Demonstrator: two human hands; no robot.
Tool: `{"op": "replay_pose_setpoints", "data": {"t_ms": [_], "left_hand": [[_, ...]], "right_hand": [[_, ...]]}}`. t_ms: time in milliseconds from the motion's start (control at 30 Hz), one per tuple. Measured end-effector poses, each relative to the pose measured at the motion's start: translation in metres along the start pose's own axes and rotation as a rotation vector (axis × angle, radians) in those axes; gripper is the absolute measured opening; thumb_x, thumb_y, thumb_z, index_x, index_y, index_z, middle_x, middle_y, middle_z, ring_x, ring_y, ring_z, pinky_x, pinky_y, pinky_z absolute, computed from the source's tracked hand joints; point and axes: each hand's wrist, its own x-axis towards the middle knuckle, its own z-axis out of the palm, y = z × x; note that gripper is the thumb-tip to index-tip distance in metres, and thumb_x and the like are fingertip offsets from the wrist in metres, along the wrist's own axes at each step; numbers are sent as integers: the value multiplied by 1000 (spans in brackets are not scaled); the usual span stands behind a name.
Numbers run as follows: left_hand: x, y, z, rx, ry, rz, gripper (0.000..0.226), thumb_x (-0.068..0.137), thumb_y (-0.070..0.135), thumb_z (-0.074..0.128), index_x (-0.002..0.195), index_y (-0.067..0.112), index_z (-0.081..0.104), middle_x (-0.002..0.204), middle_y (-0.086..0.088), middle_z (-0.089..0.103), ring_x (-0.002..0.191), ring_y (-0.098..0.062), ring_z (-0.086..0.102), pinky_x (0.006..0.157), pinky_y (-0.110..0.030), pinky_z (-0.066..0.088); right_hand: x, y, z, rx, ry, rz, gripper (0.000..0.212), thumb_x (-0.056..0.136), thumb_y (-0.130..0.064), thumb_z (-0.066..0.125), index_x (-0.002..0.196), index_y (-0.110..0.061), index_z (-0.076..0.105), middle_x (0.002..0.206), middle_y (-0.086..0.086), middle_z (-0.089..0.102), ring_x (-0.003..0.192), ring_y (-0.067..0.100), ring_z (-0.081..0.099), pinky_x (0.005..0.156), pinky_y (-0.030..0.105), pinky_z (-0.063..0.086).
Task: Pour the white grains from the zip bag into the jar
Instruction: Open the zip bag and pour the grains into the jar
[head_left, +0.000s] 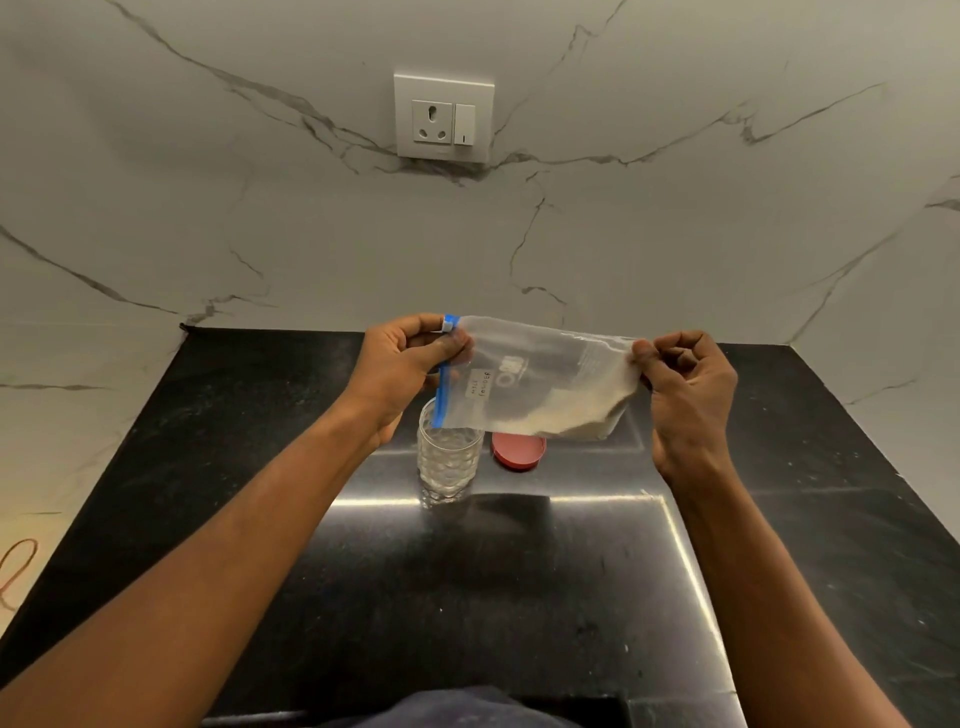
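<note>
I hold a clear zip bag (540, 379) sideways in the air above the black counter. Its blue zip strip points left and hangs just over the mouth of a clear dimpled jar (449, 457). My left hand (402, 366) pinches the zip end near the white slider. My right hand (691, 395) pinches the bag's bottom edge. White grains (571, 418) lie heaped in the lower right part of the bag. The jar stands upright and looks empty.
A red lid (519, 451) lies flat on the counter (519, 597) just right of the jar. A marble wall with a socket and switch plate (443, 118) rises behind. The counter's left edge runs diagonally beside a marble side surface.
</note>
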Motion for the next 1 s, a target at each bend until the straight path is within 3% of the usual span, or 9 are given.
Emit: {"op": "replay_pose_setpoints", "data": {"t_ms": [233, 467, 600, 700, 833, 933, 1000], "left_hand": [[0, -9, -8, -36, 17, 11, 15, 96, 13, 72, 110, 15, 75, 101, -4, 83, 98, -17, 80, 73, -28, 65], [-2, -17, -12, -50, 30, -6, 22, 97, 13, 71, 118, 10, 73, 106, -8, 82, 102, -20, 79, 82, -36, 67], [-3, -19, -11, -37, 33, -10, 18, 98, 11, 70, 116, 12, 74, 104, -4, 83, 99, -18, 79, 84, -38, 67], [-4, -20, -9, -39, 17, 3, 18, 96, 12, 72, 114, 12, 74, 106, -7, 82, 101, -20, 79, 81, -36, 67], [-7, -18, -7, -82, 2, 10, 29, 83, 24, 77, 110, 14, 75, 107, -9, 82, 101, -20, 79, 75, -30, 65], [-7, -19, -8, -79, 4, 16, 19, 91, 17, 74, 110, 14, 74, 106, -8, 82, 99, -18, 79, 75, -30, 65], [-7, -19, -9, -76, 12, 20, 15, 95, 13, 72, 110, 15, 74, 103, -5, 82, 97, -17, 80, 75, -30, 65]], "right_hand": [[2, -18, 1, 47, -66, 2, 39, 80, 17, 76, 96, -17, 66, 91, 1, 72, 87, 11, 74, 84, 22, 59], [1, -23, 1, -74, -111, -53, 34, 75, -10, 93, 93, -21, 66, 91, 0, 73, 89, 17, 73, 86, 30, 63], [0, -22, 4, -90, -101, -45, 32, 77, -19, 93, 87, -22, 62, 82, -2, 69, 79, 12, 69, 79, 25, 61], [1, -19, 6, -68, -101, 18, 27, 82, -15, 89, 86, -22, 62, 81, -3, 66, 78, 12, 67, 76, 27, 59], [3, -20, 5, 12, -96, 84, 28, 83, 2, 84, 90, -20, 66, 92, 3, 77, 88, 18, 75, 83, 32, 63], [5, -21, 4, 53, -82, 88, 34, 81, 8, 82, 100, -17, 70, 106, 7, 80, 100, 20, 77, 88, 32, 64], [5, -21, 5, 51, -89, 59, 35, 79, 5, 86, 105, -15, 73, 105, 6, 80, 96, 16, 77, 85, 27, 62]]}}
